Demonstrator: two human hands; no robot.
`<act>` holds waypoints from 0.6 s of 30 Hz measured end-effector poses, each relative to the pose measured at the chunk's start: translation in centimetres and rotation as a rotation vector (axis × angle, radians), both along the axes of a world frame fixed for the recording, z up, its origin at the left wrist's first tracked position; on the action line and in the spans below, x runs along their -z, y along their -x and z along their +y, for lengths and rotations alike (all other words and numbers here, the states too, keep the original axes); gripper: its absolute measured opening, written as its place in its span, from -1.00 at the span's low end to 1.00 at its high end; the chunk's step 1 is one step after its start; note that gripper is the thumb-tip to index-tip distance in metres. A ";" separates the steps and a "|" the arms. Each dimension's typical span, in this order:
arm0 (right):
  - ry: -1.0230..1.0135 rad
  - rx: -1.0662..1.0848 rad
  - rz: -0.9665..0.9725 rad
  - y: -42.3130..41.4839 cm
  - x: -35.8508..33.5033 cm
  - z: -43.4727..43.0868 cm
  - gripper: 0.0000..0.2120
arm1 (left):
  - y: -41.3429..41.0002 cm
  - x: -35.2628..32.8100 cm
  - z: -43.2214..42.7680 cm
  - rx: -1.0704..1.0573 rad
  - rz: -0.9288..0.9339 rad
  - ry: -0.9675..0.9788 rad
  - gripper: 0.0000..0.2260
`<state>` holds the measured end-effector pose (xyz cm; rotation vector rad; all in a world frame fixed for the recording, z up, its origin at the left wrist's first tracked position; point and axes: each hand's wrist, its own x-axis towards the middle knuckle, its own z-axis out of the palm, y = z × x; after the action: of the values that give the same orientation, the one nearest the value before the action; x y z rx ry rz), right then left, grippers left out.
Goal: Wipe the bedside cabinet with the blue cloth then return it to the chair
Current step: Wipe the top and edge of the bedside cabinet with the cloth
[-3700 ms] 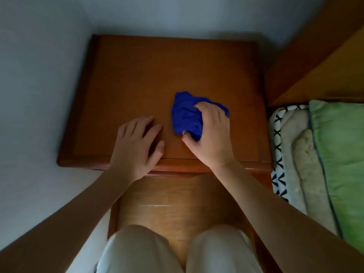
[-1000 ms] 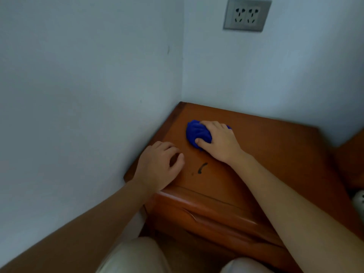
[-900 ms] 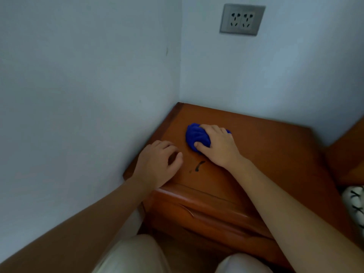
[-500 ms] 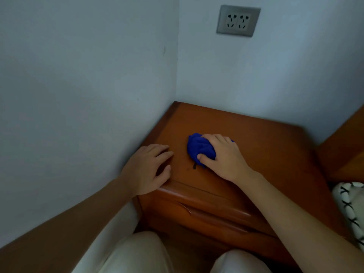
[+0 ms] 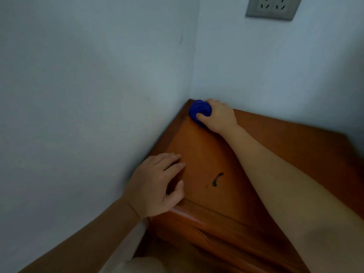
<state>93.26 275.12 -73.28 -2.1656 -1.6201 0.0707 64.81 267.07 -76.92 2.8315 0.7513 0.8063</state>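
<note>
Dim, bluish light is washing the walls [image 5: 88,85] evenly, leaving no glare. Motion blur is softening the wall socket [image 5: 273,6] and the cabinet [image 5: 295,154] edges, and the wide lens is bending lines near the borders

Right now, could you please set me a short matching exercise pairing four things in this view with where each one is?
Things:
1. blue cloth
2. left hand
3. dark mark
4. wall socket

Places:
a. high on the wall
b. flat on the cabinet's near left edge
c. bunched in the right hand at the far corner
d. cabinet top, between the two arms

Pairs: 1-c, 2-b, 3-d, 4-a
</note>
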 end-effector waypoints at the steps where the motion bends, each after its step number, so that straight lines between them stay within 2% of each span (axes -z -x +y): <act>1: 0.008 -0.011 0.003 0.4 0.0 1.2 -0.46 | 0.0 0.0 0.0 0.000 -0.002 -0.001 -0.61; 6: 0.015 -0.111 -0.010 3.2 -0.1 2.6 -0.33 | 0.0 -0.2 0.0 -0.007 0.013 0.003 -0.61; 13: -0.032 -0.343 -0.019 4.0 0.6 -6.3 -0.38 | 0.1 -0.7 -0.3 -0.015 0.063 0.006 -0.61; 18: -0.026 -0.233 -0.035 -1.3 1.1 -8.9 -0.39 | 0.1 -0.9 -0.5 -0.016 0.054 0.015 -0.62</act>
<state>94.61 266.27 -74.39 -1.9598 -1.8768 0.0808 64.69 266.58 -76.02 2.8486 0.7843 0.7255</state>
